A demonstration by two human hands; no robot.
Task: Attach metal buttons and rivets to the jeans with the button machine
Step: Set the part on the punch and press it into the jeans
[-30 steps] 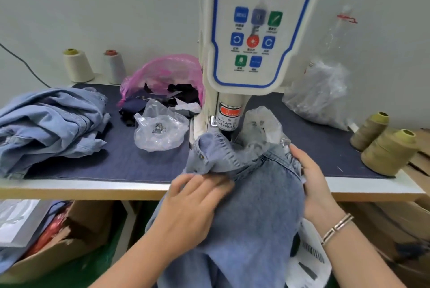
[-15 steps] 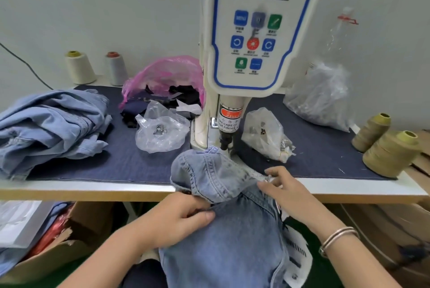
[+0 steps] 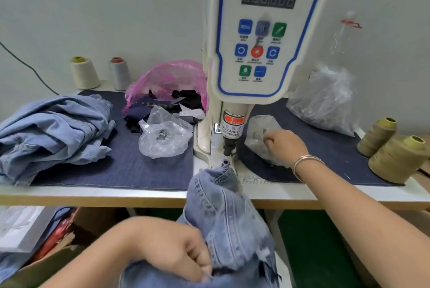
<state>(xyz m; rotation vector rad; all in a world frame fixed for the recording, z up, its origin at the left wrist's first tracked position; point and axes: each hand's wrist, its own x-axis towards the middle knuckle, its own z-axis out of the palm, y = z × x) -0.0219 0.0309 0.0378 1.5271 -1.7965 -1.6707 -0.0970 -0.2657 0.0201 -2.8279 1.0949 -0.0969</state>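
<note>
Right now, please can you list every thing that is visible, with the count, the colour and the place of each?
button machine: 1, white with blue trim, centre of table
jeans in work: 1, light blue, hanging over table edge below the machine head
denim pile: 1, light blue, left on table
clear bag with metal parts: 1, left of machine
clear bag: 1, right of machine
pink bag of dark scraps: 1, behind, left of machine
large clear bag: 1, far right, by wall
thread cones: 2 pale back left; 2 olive right
table mat: dark blue
left hand: grips jeans
right hand: on clear bag; bracelet on wrist
</note>
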